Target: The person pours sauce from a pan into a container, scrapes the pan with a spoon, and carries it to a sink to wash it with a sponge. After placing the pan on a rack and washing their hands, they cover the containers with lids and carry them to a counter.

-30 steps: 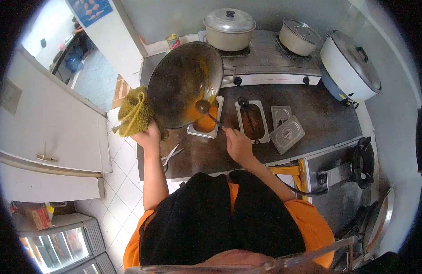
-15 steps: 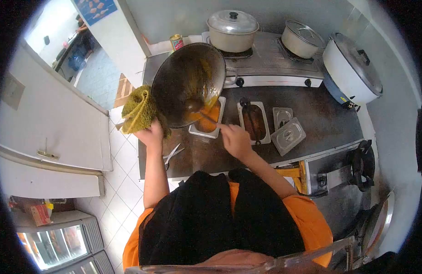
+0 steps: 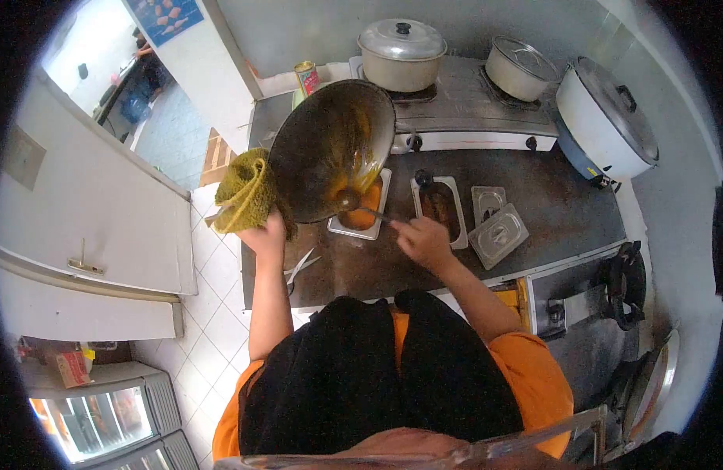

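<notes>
Two hands at work. Left hand [image 3: 265, 233]: grip closed on wok [image 3: 332, 149] via green cloth [image 3: 244, 196], wok tilted steeply over steel tray [image 3: 360, 210] on counter [image 3: 534, 196]. Right hand [image 3: 426, 241]: grip closed on ladle [image 3: 360, 205] handle, bowl end at wok's lower rim, just above tray w/ orange sauce. Second tray [image 3: 440, 205] just right of it; scissors [image 3: 299, 268] near left, on counter. Lidded pot [image 3: 401, 53] far, on stove.

floor: white tiles [image 3: 213, 270] | wall: grey [image 3: 314, 31] | counter: dark steel [image 3: 565, 204] | left: white cabinet [image 3: 79, 204] | light: daylight
</notes>
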`<state>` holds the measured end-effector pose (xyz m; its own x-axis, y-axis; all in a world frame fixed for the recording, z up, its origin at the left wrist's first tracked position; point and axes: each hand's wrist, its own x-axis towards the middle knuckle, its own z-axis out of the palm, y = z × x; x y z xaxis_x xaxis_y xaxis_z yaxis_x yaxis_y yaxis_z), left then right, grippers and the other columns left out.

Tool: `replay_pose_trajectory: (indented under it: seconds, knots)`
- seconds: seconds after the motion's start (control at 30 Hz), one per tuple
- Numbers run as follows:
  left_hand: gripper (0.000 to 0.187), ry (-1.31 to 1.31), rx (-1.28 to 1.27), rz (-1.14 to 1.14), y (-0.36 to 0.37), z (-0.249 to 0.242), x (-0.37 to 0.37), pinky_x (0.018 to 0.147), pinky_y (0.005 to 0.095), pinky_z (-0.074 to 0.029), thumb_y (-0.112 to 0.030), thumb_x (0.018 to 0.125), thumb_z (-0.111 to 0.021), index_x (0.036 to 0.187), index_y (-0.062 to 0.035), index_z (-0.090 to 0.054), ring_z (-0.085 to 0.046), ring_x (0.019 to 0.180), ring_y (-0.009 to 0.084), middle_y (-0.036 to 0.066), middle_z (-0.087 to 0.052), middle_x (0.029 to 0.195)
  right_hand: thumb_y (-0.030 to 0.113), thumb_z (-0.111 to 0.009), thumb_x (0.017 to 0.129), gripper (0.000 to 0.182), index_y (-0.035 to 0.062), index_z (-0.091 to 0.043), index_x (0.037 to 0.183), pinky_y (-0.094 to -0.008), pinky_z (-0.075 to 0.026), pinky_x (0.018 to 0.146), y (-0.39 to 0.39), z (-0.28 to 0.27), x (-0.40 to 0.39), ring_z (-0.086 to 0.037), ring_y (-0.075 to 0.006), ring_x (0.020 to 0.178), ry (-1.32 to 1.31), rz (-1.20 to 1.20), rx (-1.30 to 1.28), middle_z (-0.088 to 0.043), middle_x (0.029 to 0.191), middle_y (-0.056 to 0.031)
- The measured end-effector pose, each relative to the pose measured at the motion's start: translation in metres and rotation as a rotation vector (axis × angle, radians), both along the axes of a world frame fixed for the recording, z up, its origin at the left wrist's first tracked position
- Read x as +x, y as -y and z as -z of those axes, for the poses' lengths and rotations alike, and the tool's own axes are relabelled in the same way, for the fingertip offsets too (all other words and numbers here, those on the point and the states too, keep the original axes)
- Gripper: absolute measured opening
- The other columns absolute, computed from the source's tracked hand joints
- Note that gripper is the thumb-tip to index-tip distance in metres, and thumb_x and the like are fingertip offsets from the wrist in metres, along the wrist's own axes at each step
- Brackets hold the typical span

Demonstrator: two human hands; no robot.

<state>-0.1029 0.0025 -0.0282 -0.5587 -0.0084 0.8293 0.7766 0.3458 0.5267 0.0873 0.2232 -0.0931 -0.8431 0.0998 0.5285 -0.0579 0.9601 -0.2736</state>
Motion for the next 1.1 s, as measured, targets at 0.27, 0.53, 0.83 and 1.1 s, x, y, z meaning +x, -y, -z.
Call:
replay_pose_trajectory:
  seconds: [0.27, 0.53, 0.83, 1.1]
  knots:
    - [0.028, -0.006, 0.022, 0.062, -0.004, -0.005, 0.004, 0.085, 0.037, -0.04, -0.002, 0.065, -0.056, 0.092, 0.0025, -0.061, -0.057, 0.091, 0.0294, 0.015, -0.061, 0.094, 0.017, -0.062, 0.069, 0.022, 0.0125, -0.063, 0.09, -0.035, -0.045, 0.05, 0.0, -0.006, -0.025, -0.055, -0.0233, 0.059, -0.051, -0.004, -0.009, -0.054, 0.064, -0.006]
    - [0.027, -0.052, -0.028, 0.039, -0.005, -0.006, 0.003, 0.085, 0.0384, -0.041, -0.003, 0.067, -0.057, 0.093, 0.0011, -0.061, -0.057, 0.092, 0.0309, 0.015, -0.062, 0.095, 0.009, -0.063, 0.066, 0.019, 0.011, -0.065, 0.085, -0.0317, -0.045, 0.049, -0.001, -0.027, -0.028, -0.055, -0.0213, 0.054, -0.139, -0.014, -0.051, -0.054, 0.058, -0.0048]
    - [0.027, -0.033, -0.06, 0.051, -0.006, -0.006, 0.006, 0.085, 0.0377, -0.041, -0.003, 0.066, -0.059, 0.092, 0.0003, -0.061, -0.058, 0.092, 0.0293, 0.014, -0.062, 0.094, 0.017, -0.061, 0.072, 0.023, 0.0132, -0.063, 0.094, -0.0349, -0.047, 0.053, -0.021, -0.02, -0.024, -0.057, -0.0228, 0.06, -0.051, 0.028, -0.119, -0.058, 0.065, -0.0073]
    - [0.028, -0.142, -0.054, 0.038, -0.012, -0.012, 0.004, 0.085, 0.038, -0.04, -0.003, 0.065, -0.059, 0.093, -0.0005, -0.061, -0.057, 0.092, 0.0293, 0.014, -0.062, 0.095, 0.017, -0.058, 0.077, 0.018, 0.0122, -0.062, 0.094, -0.0362, -0.046, 0.053, -0.009, 0.006, -0.01, -0.057, -0.0266, 0.059, 0.144, 0.108, -0.098, -0.057, 0.064, -0.0102]
